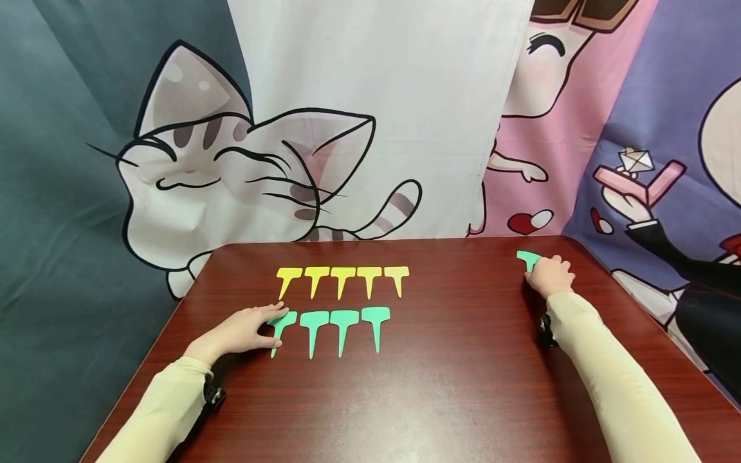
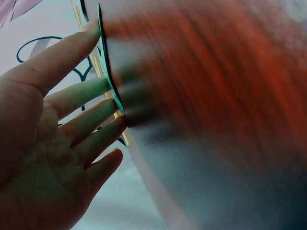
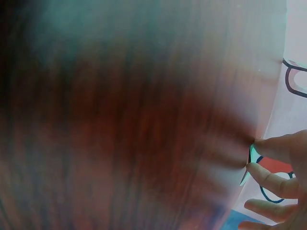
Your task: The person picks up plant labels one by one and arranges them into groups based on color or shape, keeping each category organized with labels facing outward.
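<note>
My left hand [image 1: 246,329] lies at the left end of a row of green T-shaped plant labels [image 1: 314,320]. Its extended fingers and thumb touch the leftmost green label [image 1: 285,321], partly covering the head. In the left wrist view, that label [image 2: 106,67] appears edge-on at the thumb and fingertips. At the table's far right, my right hand [image 1: 551,276] pinches another green plant label [image 1: 527,256] between thumb and index finger. The right wrist view shows this label [image 3: 253,153] at those two fingertips, with the other fingers apart from it.
Several yellow T-shaped plant labels [image 1: 343,276] form a row behind the green ones. Everything lies on a dark reddish-brown wooden table [image 1: 446,360]. A printed cartoon cloth [image 1: 405,83] hangs directly behind its far edge, and more cloth borders both sides.
</note>
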A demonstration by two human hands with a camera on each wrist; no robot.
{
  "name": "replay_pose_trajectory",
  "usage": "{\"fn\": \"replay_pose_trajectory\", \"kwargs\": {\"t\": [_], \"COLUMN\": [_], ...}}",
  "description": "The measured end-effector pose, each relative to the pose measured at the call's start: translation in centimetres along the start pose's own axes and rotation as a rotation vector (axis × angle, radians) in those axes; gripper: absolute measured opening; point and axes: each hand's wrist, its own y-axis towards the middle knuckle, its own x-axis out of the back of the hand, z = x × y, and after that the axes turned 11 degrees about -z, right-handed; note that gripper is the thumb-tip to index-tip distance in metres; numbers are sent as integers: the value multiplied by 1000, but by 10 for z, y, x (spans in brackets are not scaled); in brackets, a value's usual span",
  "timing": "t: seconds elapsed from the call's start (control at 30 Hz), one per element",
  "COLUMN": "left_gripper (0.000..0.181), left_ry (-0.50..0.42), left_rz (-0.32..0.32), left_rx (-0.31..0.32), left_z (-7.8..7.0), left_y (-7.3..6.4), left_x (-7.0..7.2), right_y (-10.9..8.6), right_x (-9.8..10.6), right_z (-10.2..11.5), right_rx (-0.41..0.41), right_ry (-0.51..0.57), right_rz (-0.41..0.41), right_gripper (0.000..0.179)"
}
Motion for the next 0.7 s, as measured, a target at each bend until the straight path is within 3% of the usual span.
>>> {"fn": "replay_pose_trajectory", "kwargs": {"t": [0.23,0.5,0.7], "left_gripper": [70,71,71], "left_ry": [-5,-1,1], "left_rz": [-2,0,0], "left_rx": [4,4,12], "left_z": [0,1,2], "left_y": [-1,0,0], "left_x": [-1,-2,-2], "right_y": [1,1,3], "right_x": [2,6,5], "right_z": [0,5,5], "right_rx": [-37,-98,-95], "right_ry": [25,39,46], "right_rz": [-4,56,94], "right_gripper": [45,49,46]}}
